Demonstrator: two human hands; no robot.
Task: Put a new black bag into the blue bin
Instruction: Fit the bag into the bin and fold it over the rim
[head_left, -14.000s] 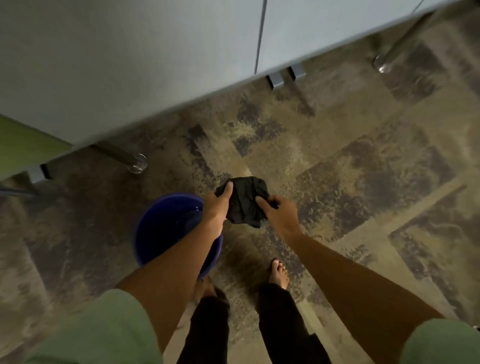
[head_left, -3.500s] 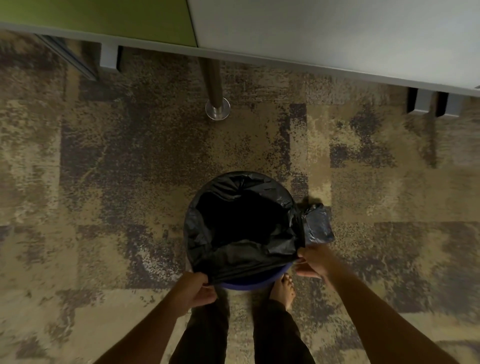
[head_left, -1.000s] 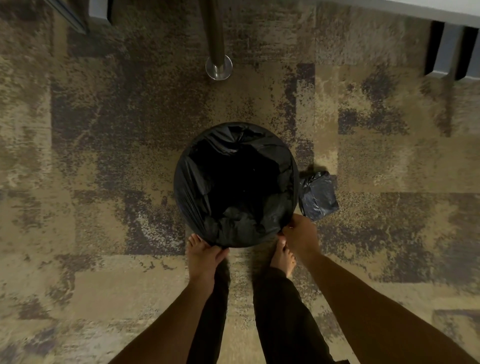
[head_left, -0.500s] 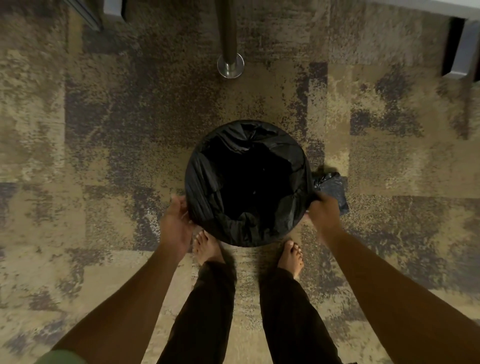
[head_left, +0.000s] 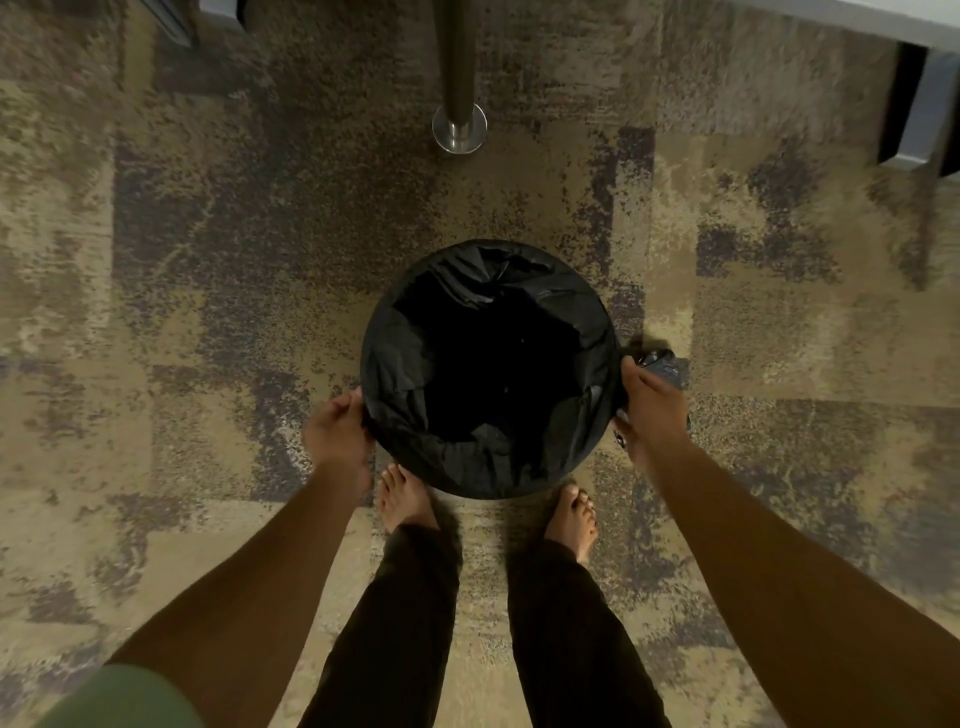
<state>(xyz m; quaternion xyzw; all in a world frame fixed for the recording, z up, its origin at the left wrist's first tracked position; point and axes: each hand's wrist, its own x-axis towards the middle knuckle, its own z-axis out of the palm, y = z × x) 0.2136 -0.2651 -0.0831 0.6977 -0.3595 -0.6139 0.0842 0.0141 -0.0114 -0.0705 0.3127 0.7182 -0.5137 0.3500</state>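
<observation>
Patterned carpet (head_left: 208, 291) fills the frame, with a metal post foot (head_left: 460, 130) at upper centre. At centre, the black bag (head_left: 405, 364) lines the bin, folded over the rim so fully that no blue shows. The left hand (head_left: 336, 434) curls its fingers against the bag's left edge; the right hand (head_left: 655, 410) closes its fingers on bunched spare film (head_left: 667, 364) at the right edge (probably gathering slack so the liner grips the rim). Bare feet stand just below the bin.
</observation>
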